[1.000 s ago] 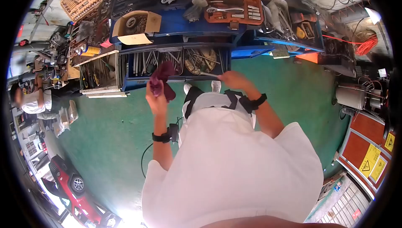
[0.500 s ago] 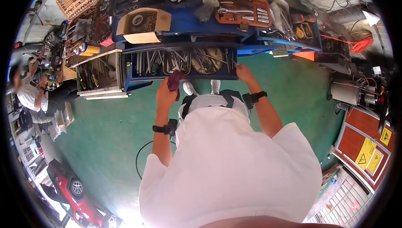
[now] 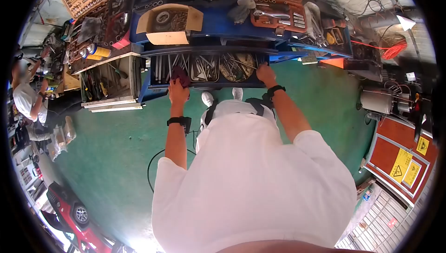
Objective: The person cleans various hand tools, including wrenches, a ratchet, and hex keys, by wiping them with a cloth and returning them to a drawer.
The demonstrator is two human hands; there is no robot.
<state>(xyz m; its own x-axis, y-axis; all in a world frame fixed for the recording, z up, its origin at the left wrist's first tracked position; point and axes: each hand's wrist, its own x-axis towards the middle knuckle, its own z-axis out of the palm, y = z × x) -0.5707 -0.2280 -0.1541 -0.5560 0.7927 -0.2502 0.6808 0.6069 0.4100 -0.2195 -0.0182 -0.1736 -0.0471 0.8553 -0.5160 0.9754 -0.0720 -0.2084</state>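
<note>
My left hand (image 3: 178, 91) is closed on a dark purple cloth (image 3: 180, 75) at the front edge of an open blue drawer (image 3: 209, 85). The drawer holds long metal tools on its left, a metal tray of tools (image 3: 205, 67) in the middle and a round dish of tools (image 3: 237, 66) to the right. My right hand (image 3: 266, 75) is at the drawer's right end with its fingers curled; what they hold, if anything, is hidden.
Above the drawer, the blue bench bears an open cardboard box (image 3: 167, 24) and an orange socket set (image 3: 277, 7). A wooden drawer of screwdrivers (image 3: 107, 83) stands at the left. Further left is another person (image 3: 28, 95). A red cabinet (image 3: 402, 155) stands at the right.
My left hand has lowered the cloth onto the drawer's front edge. My right hand has moved to the drawer's right end, and the tool seen in it earlier no longer shows. The view has shifted slightly.
</note>
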